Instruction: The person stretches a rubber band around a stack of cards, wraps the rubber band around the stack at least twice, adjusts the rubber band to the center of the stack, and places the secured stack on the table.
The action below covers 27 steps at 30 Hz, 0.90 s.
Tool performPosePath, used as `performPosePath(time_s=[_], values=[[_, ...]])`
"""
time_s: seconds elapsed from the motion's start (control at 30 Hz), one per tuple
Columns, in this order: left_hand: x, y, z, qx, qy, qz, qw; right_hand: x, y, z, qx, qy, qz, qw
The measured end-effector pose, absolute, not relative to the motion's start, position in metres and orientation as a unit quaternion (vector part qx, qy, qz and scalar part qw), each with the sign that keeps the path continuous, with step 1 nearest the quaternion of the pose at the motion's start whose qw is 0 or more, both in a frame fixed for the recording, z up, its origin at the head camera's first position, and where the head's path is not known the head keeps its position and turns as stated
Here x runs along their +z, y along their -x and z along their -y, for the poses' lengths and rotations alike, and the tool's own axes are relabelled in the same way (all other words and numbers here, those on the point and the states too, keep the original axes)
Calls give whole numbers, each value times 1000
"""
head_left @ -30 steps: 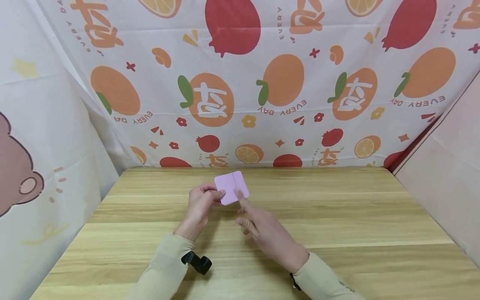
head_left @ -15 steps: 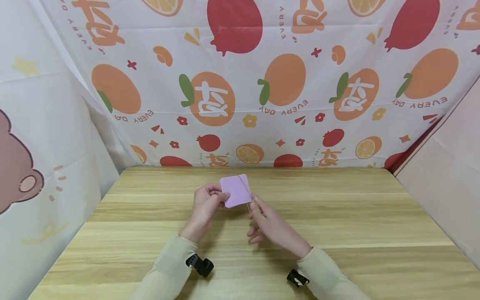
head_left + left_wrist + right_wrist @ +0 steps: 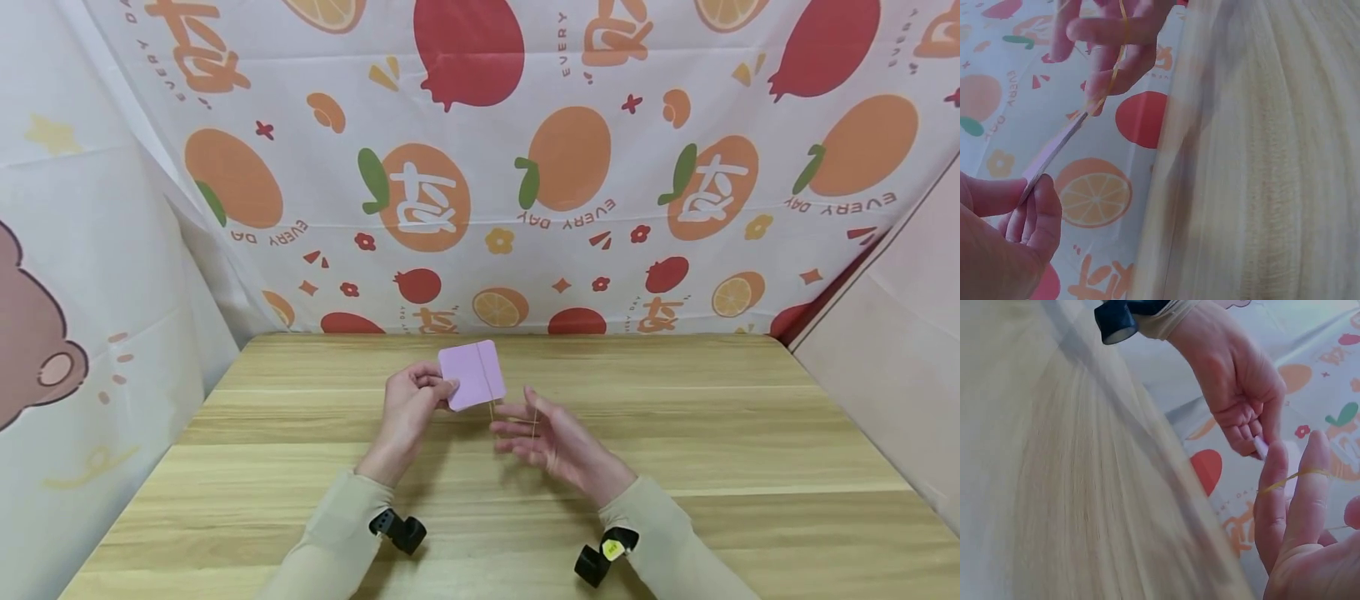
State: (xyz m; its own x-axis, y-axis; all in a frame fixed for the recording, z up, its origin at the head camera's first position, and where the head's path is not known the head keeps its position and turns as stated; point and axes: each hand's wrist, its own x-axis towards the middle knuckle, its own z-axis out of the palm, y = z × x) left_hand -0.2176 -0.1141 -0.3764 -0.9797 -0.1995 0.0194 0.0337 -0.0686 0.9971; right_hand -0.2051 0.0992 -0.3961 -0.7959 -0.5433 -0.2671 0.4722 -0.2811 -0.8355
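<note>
- Right hand moved since 0.5 s ago: was pinching at the card's near right corner, now pulled back a little and turned, fingers spread.
- Card tipped slightly counterclockwise vs that frame; left hand about where it was.
- Left hand: thumb on top, fingers curled under, pinching the card near its near left corner. Most of the card sticks out forward and to the right of the thumb tip, face up, held above the table.
- Band: thin, yellow. 1 strand runs over the card face near its right edge, then continues off the near edge to the right hand.
- Right hand state: well open, fingers apart and mostly straight. Band crosses 2 fingers near their tips in the right wrist view; another thin strand shows by the thumb.
- Card vs right hand: ahead and to the left of its fingertips, close by. Can't tell from head view if they touch.
- Both sleeves light beige, 1 black wrist camera at each cuff.
- Backdrop behind: fruit-print fabric.
</note>
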Motion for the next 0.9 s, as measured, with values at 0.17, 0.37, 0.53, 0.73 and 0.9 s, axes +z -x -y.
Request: performPosePath(time_s=[0.17, 0.37, 0.53, 0.73, 0.9], values=[[-375, 217, 114, -734, -40, 676, 58, -401, 209, -100, -821, 13, -473, 318], [-380, 219, 118, -736, 8, 676, 21, -404, 215, -102, -830, 1, -457, 320], [-380, 218, 124, -696, 90, 712, 2, -401, 217, -107, -827, 17, -455, 329], [-378, 219, 132, -609, 164, 776, 15, -393, 220, -115, -805, 71, -461, 367], [-373, 219, 132, -568, 211, 795, 25, -386, 220, -119, -785, 107, -478, 379]])
